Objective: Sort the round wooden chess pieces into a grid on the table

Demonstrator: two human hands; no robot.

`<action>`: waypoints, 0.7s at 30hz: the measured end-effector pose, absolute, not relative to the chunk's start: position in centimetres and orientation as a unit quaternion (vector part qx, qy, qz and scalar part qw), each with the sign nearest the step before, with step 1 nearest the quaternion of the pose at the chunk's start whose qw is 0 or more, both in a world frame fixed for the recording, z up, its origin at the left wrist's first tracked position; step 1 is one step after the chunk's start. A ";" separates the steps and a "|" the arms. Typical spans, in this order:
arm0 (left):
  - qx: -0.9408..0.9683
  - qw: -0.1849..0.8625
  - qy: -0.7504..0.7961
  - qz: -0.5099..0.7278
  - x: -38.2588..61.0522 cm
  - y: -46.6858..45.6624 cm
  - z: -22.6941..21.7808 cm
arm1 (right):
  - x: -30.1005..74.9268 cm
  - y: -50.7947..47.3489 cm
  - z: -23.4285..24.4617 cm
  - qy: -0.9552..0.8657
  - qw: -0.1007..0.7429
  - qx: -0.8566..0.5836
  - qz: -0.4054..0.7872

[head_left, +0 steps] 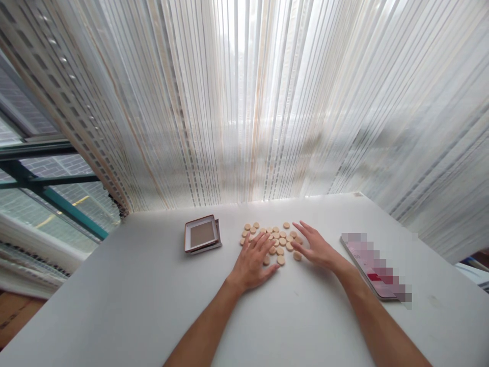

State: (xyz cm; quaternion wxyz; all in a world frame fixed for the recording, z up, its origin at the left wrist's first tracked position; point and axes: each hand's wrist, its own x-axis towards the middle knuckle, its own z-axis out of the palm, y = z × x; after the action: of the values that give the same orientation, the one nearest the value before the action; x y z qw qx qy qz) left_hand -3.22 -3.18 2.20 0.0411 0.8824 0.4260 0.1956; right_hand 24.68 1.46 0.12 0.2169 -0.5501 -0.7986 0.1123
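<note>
Several small round wooden discs (282,241) lie spread in a loose cluster on the white table (153,306). My left hand (252,261) rests palm down over the left part of the cluster, its fingers spread and covering some of the discs. At the cluster's right edge is my right hand (315,247), fingers stretched apart and pointing left, with the thumb close to a few discs. Neither hand grips a disc. Whether the fingertips press on the discs beneath them cannot be made out.
Left of the discs sits a shallow open box (202,234) with a brown inside, stacked on another flat piece. A flat pinkish item (367,260), partly blurred out, lies right of my right hand. A striped sheer curtain (244,127) hangs along the table's far edge.
</note>
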 end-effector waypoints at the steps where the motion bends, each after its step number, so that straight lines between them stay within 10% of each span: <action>1: 0.877 0.036 0.436 0.200 -3.7 -2.8 2.1 | 25.1 1.1 0.4 -0.810 0.193 -0.540 0.125; 21: 0.850 0.072 0.495 0.167 -6.5 1.5 0.5 | 19.9 4.3 -0.2 -0.867 0.186 -0.456 0.069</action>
State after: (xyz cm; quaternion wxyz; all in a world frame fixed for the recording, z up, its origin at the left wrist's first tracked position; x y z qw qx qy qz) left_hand -6.48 1.47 0.48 0.0717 0.8499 0.4946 0.1668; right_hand 19.87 4.31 -0.16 0.1863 -0.4561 -0.8675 0.0691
